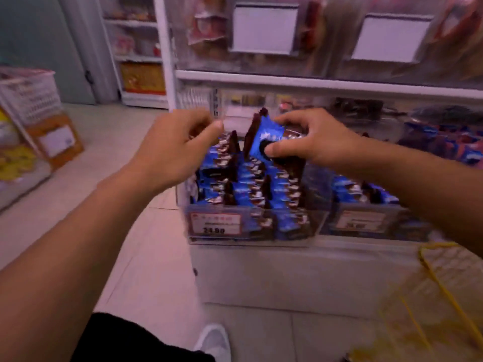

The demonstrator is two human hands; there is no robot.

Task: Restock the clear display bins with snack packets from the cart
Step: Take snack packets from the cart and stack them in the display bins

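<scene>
Two bare hands reach over a clear plastic display bin (251,226) on the lower white shelf (313,83), packed with upright blue-and-brown snack packets (251,184). The right hand (311,142) pinches one blue snack packet with a dark cookie picture (264,138) between thumb and curled fingers (290,120), holding it tilted just above the rows in the bin. The left hand (170,150) hovers beside it with fingers loosely curled over the bin's left part; blur hides whether they hold anything.
</scene>
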